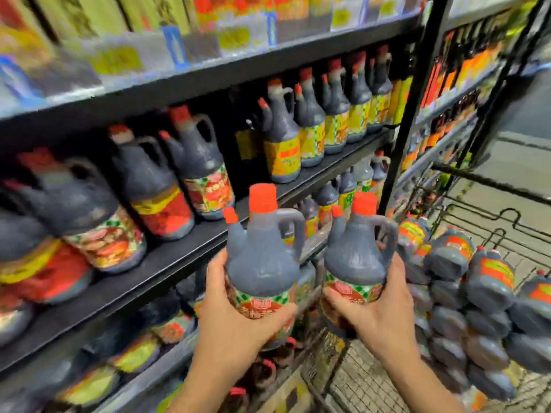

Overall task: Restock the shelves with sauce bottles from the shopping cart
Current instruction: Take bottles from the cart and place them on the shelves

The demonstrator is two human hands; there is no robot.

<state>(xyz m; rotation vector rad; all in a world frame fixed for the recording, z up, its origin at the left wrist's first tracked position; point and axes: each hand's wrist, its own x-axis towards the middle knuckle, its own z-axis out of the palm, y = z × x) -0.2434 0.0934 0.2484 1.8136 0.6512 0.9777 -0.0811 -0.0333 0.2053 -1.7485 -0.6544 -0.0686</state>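
Restocking step: two sauce jugs are held up in front of the shelving, one in each hand, and both look bound for the middle shelf.
Shelving point(167, 254): fills the view from 9 to 1 o'clock; the middle shelf carries a row of dark, red-capped jugs, with a bare stretch of board just above the hands at about 11 o'clock.
Shopping cart point(489, 222): wire basket at 3 to 5 o'clock, heaped with more jugs point(489, 281) lying on their sides.
Left jug point(262, 257): upright at centre, handle turned to the right, spout to the left, clear of the shelf edge.
Right jug point(357, 257): upright just beside the first at 4 o'clock, apart from it, over the cart's near corner.
Left hand point(235, 311): wrapped tight around the left jug's label band, thumb across the front.
Right hand point(378, 311): clamped on the right jug's lower body, fingers partly under it.
Doing it well: my judgement is to set one jug at a time into the bare stretch, base flat, label facing out, handle matching its neighbours, and to slide it back gently so the standing row is not knocked.
Risk: grips low on the body may let a heavy jug tip.
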